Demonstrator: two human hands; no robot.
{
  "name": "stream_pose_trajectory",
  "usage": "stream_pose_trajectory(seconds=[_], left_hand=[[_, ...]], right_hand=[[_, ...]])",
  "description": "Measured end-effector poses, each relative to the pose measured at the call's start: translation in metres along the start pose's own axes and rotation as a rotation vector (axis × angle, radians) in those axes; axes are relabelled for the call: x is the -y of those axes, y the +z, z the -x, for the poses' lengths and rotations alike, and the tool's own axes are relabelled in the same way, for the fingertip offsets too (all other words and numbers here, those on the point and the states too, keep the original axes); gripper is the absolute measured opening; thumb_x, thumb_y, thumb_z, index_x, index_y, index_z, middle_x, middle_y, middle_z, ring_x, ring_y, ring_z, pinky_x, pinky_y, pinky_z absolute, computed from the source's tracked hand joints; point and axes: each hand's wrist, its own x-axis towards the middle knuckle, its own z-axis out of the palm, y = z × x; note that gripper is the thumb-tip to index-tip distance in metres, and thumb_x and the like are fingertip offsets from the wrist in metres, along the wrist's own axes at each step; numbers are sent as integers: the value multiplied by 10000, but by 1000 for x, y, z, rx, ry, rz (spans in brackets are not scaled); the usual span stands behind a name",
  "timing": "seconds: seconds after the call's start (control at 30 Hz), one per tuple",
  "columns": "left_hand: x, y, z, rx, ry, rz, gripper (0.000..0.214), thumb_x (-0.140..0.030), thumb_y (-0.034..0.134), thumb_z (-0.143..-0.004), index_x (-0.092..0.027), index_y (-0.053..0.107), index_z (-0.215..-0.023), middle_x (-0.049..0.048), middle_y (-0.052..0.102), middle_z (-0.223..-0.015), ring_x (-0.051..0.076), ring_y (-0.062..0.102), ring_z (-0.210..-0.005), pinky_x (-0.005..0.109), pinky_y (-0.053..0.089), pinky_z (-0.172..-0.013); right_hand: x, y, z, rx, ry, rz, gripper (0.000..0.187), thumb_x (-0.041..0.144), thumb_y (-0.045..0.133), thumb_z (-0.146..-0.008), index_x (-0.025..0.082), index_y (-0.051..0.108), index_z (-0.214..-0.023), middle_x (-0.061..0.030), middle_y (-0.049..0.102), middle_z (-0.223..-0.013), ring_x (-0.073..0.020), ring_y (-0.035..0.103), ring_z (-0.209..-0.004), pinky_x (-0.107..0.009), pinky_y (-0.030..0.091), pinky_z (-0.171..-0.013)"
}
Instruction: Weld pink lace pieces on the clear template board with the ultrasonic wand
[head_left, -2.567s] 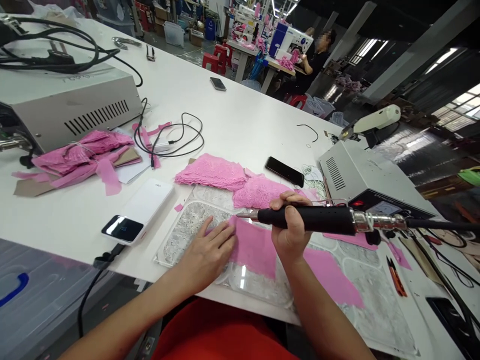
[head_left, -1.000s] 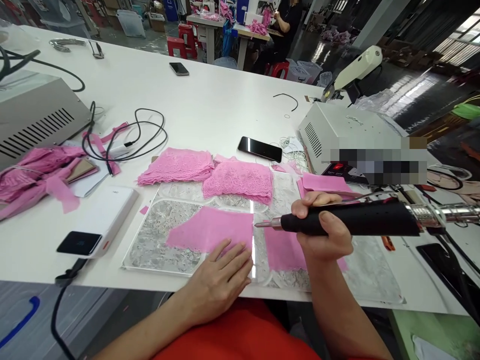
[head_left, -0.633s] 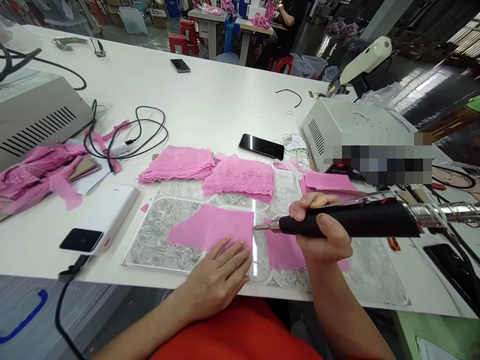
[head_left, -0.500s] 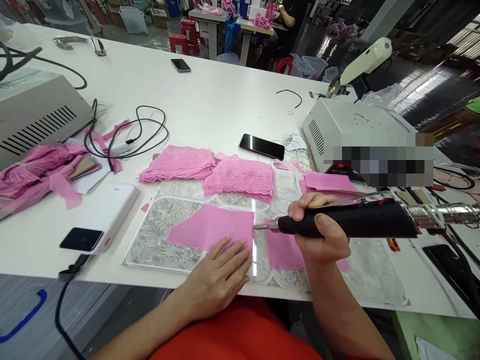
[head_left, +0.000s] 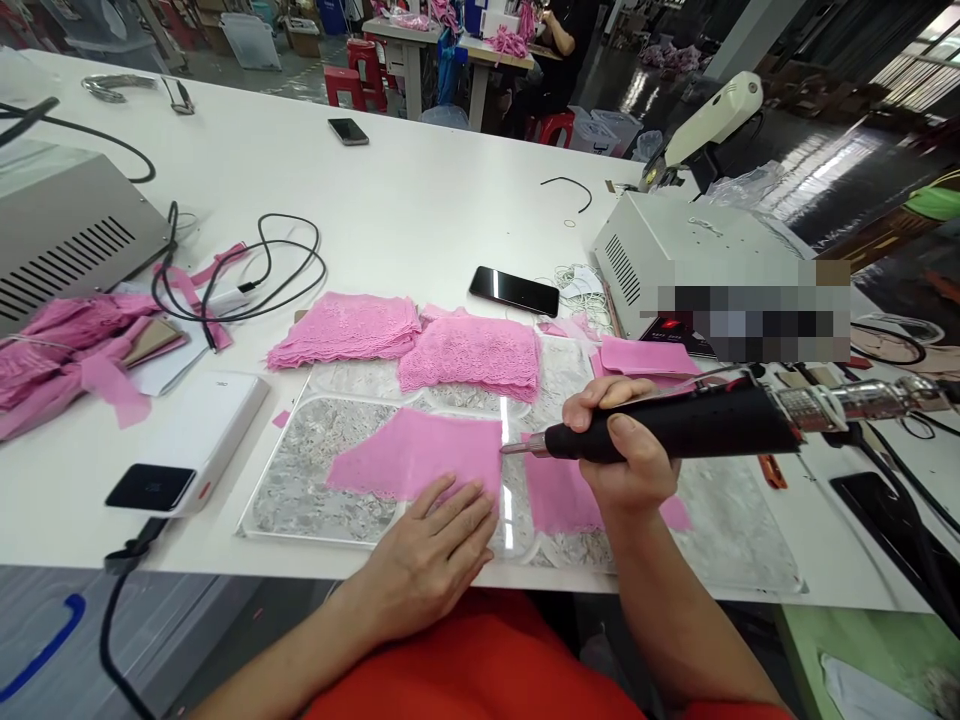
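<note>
My left hand (head_left: pixel 431 550) lies flat with fingers outstretched on a pink fabric piece (head_left: pixel 420 450), holding its lower right part down. The piece rests on a marbled, clear-edged board (head_left: pixel 315 480). In my right hand (head_left: pixel 634 462) is a black handheld tool (head_left: pixel 690 422), shaped like an ultrasonic welder, with a thin metal tip. That tip meets the fabric's right edge; whether it presses in cannot be told. A second pink fabric piece (head_left: pixel 553 497) lies on the board, partly hidden by my right hand and forearm.
Two stacks of pink lace pieces (head_left: pixel 472 355) sit behind. Folded pink fabric (head_left: pixel 649 357) lies beside a grey machine box (head_left: pixel 637 240). A phone (head_left: pixel 514 291) lies farther back. Left are a white power bank (head_left: pixel 214 430), a looped cable (head_left: pixel 319 250) and bundled pink trim (head_left: pixel 67 340).
The view has shifted slightly, moving most things a little left in the picture. The tool's rear end appears slightly higher. Both hands keep their hold.
</note>
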Motion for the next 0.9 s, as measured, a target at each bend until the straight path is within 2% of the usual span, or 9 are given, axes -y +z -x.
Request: stream_pose_trajectory(seconds=[0.33,0.8,0.9], left_hand=[[-1,-2,0,7,31,-18,230,-169,569,-919,-99,642,-1127,121,684,-1184,243,602,-1181,444,447,-1080],[-3,-1,0,-6,22,-18,239,-188,560,-922,-102,644,-1128,125,679,-1192,232,607,-1165,427,434,-1087],[-6,-4,0,-34,-15,15,227,-195,567,-916,-110,647,-1110,116,690,-1164,225,610,-1156,424,424,-1094]], right_hand=[[9,-4,6,146,82,-93,147,315,654,-687,201,602,-765,9,574,-719,-85,505,-487,-277,458,-491],[8,-3,8,212,82,-84,131,313,651,-716,208,594,-769,8,577,-716,-93,510,-494,-277,455,-485],[10,-5,7,184,42,-82,138,308,654,-692,201,606,-764,6,577,-704,-94,505,-487,-281,450,-488]])
